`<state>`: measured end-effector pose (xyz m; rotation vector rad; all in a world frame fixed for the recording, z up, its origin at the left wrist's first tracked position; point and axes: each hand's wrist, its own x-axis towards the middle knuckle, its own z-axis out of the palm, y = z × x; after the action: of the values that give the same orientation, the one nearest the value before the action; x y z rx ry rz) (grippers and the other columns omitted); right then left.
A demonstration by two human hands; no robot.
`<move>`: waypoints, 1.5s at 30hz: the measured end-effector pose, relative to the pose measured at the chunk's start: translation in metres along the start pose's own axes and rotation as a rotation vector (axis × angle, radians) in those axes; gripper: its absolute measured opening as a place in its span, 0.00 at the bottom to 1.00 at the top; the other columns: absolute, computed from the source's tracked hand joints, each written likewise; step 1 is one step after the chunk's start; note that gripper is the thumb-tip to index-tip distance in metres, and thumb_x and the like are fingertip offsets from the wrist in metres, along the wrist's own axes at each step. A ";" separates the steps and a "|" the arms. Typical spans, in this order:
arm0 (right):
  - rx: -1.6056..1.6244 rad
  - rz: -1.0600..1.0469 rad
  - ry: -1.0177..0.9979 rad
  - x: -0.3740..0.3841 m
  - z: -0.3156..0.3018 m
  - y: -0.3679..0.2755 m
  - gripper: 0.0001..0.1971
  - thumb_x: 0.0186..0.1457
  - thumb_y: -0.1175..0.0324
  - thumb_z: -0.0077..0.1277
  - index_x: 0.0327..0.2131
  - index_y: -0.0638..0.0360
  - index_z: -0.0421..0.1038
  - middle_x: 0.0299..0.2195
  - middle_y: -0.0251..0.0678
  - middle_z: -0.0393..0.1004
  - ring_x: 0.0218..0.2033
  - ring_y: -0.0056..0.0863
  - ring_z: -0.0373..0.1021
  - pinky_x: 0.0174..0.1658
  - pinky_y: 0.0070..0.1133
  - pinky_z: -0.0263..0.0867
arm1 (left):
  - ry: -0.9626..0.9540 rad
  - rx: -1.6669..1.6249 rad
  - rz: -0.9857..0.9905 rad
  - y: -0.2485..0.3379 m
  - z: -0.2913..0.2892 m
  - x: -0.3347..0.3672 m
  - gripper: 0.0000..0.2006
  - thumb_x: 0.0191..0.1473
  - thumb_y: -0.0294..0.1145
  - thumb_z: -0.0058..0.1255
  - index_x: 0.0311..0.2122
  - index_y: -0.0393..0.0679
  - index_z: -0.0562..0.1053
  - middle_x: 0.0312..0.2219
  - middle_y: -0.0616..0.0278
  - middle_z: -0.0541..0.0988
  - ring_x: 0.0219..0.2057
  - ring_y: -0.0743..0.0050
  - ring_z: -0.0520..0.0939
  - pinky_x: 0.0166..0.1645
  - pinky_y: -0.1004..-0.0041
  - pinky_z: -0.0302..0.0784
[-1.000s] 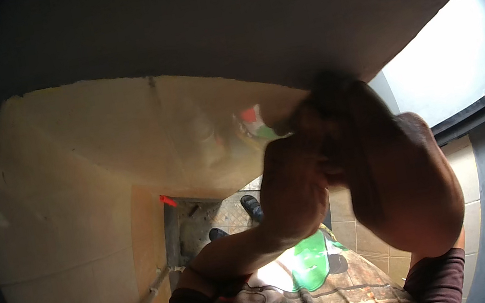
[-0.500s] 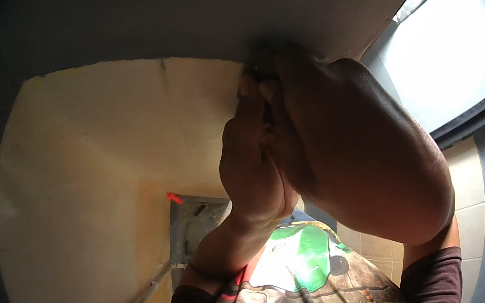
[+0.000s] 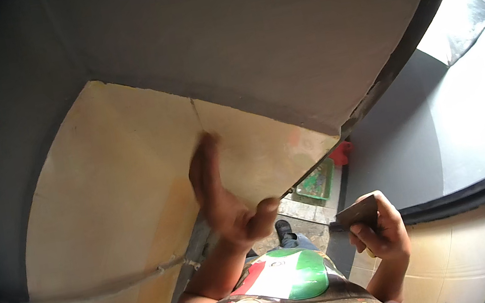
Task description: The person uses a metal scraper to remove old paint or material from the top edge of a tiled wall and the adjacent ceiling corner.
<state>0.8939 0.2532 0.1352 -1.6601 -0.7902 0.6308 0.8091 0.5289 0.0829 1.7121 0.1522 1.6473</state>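
My left hand (image 3: 221, 195) is raised in front of the cream lower wall (image 3: 104, 191), a little blurred at the fingertips. Its fingers are stretched out and its thumb points off to the right, with nothing in it. At the lower right, my right hand (image 3: 388, 233) grips a dark flat rectangular piece (image 3: 360, 214) between thumb and fingers. Whether that piece is a blade or a sheet I cannot tell. A speck of yellow shows below the thumb. The grey upper wall (image 3: 227, 47) meets the cream part along a slightly rough edge, above my left hand.
A pipe or ledge (image 3: 106, 291) runs along the cream wall at the lower left. Beyond the wall's corner, a green tray (image 3: 317, 183) and a red object (image 3: 341, 153) lie low down. Bright light falls on a grey wall (image 3: 390, 129) at right, which has a black band.
My hands have come down from the grey wall and parted. The left now hangs before the cream wall; the right has moved down and right with the dark piece. The view has shifted too.
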 end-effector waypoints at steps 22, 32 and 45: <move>-0.306 -0.309 -0.424 0.089 -0.086 0.090 0.31 0.60 0.74 0.61 0.62 0.63 0.58 0.31 0.51 0.80 0.30 0.53 0.78 0.35 0.37 0.73 | -0.219 0.518 0.281 0.029 0.038 -0.009 0.47 0.66 0.66 0.43 0.69 0.24 0.55 0.50 0.36 0.77 0.57 0.40 0.77 0.69 0.45 0.63; -0.173 -0.116 -0.374 0.073 -0.177 0.216 0.18 0.56 0.79 0.53 0.50 0.65 0.66 0.33 0.58 0.77 0.37 0.62 0.74 0.40 0.43 0.69 | -0.397 0.285 0.029 0.055 0.060 -0.073 0.16 0.65 0.41 0.57 0.46 0.36 0.76 0.31 0.57 0.85 0.28 0.65 0.84 0.45 0.57 0.81; 0.254 -0.117 -0.662 0.095 -0.209 0.243 0.12 0.58 0.78 0.56 0.46 0.65 0.70 0.34 0.55 0.77 0.37 0.59 0.75 0.39 0.40 0.70 | -1.026 0.321 -0.529 0.033 0.227 -0.126 0.07 0.48 0.28 0.72 0.31 0.40 0.84 0.24 0.59 0.83 0.26 0.65 0.83 0.30 0.70 0.74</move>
<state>1.1534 0.1644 -0.0556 -1.1603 -1.2074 1.1716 0.9796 0.3398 0.0223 2.2900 0.3376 0.2709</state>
